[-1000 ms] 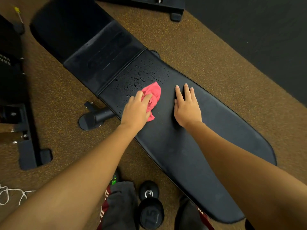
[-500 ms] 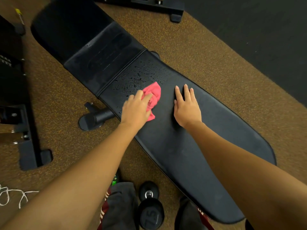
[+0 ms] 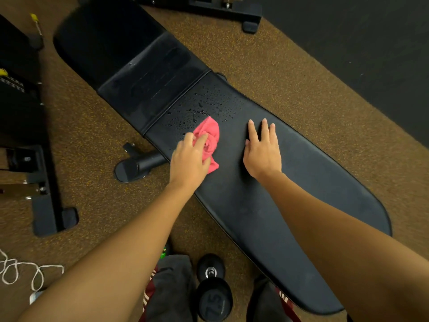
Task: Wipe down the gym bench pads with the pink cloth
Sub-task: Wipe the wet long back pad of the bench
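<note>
The left hand point(image 3: 189, 160) lies on the long black pad point(image 3: 267, 201) with its fingers point(image 3: 199, 141) curled over a bunched pink cloth point(image 3: 209, 138), pinning it against the pad's near edge; the cloth pokes out past the fingertips and beside the thumb. Just beyond the cloth, water droplets point(image 3: 209, 105) bead on the pad, close to the seam with the shorter pad point(image 3: 148, 82). The right hand point(image 3: 262, 152) rests flat on the long pad, apart from the cloth, palm down, fingers straight and slightly spread, holding nothing. Under the pad's near side a black foot point(image 3: 137, 167) of the frame sits on the brown floor point(image 3: 290, 73). A dumbbell point(image 3: 212, 289) stands on the floor near the bottom edge, and a white cord point(image 3: 21, 269) lies looped at the lower left.
</note>
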